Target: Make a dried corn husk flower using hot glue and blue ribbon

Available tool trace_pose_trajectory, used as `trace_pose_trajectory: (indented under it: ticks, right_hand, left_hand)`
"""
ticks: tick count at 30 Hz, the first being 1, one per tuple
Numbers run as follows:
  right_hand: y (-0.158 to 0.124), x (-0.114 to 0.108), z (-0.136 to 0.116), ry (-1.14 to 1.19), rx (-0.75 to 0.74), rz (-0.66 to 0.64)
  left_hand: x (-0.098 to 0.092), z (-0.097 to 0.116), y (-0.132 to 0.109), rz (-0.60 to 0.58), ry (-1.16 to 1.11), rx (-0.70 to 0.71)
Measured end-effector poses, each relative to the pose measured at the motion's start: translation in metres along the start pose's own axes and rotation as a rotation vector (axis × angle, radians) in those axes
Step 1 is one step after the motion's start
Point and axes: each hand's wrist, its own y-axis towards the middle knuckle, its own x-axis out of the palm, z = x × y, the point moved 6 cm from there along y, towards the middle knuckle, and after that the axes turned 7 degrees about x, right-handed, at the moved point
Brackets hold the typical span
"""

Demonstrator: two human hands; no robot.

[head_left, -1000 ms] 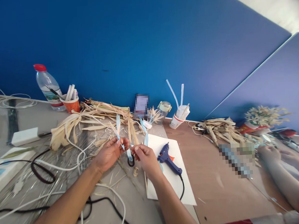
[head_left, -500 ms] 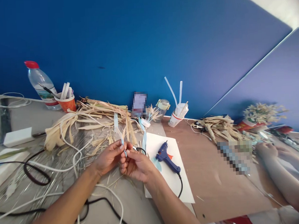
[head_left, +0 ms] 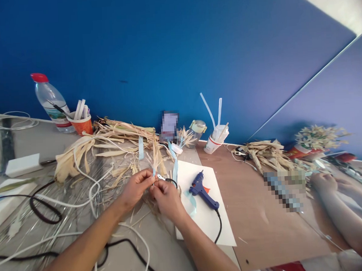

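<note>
Pinched between the fingertips of my left hand is a small bunch of pale dried husk strips. A light blue ribbon shows at its base. My right hand is closed just below, its thumb and fingers gathered at the lower end of the bunch. What lies between those fingertips is mostly hidden. Scissors with dark handles lie right behind my right hand, partly covered. A blue glue gun rests on a white sheet to the right.
Dried husks lie along the back. A bottle, an orange cup, a white cup and a jar stand near the blue partition. Cables cross the left side. Another person's arms rest at the right.
Both hands have turned a little and shifted slightly right. The right hand has rolled over so its back shows, and the husk bunch stands more upright. The glue gun stays put.
</note>
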Motion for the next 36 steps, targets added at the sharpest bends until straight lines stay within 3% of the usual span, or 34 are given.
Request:
trace_pose_trajectory:
  ticks: [4,7,10,15,18,22,27,31,36]
  right_hand:
    - [-0.003,-0.008,-0.007,-0.406,-0.062,0.171]
    - [-0.003,-0.011,-0.005,-0.450,-0.003,0.187]
    - [-0.001,-0.012,0.004,-0.265,0.092,0.070]
    - [0.002,-0.012,0.018,0.457,0.256,-0.204]
    - [0.003,-0.005,0.020,0.719,0.336,-0.323]
    - [0.000,0.011,0.019,0.851,0.417,-0.488]
    - [-0.006,0.020,0.019,0.932,0.516,-0.563]
    - [-0.008,0.023,0.018,1.006,0.560,-0.583]
    - [-0.007,0.022,0.017,0.950,0.456,-0.519]
  left_hand:
    - [-0.001,-0.001,0.002,0.010,0.130,0.058]
    - [-0.001,-0.002,0.002,0.005,0.126,0.049]
    - [-0.001,-0.004,0.001,-0.004,0.024,-0.010]
    - [0.007,-0.005,0.000,-0.097,-0.272,-0.094]
    - [0.011,-0.005,-0.002,-0.132,-0.357,-0.128]
    - [0.014,-0.006,-0.007,-0.119,-0.397,-0.219]
    - [0.015,-0.006,-0.010,-0.125,-0.425,-0.265]
    - [0.013,-0.005,-0.010,-0.103,-0.414,-0.251]
    - [0.015,-0.007,-0.011,-0.134,-0.414,-0.247]
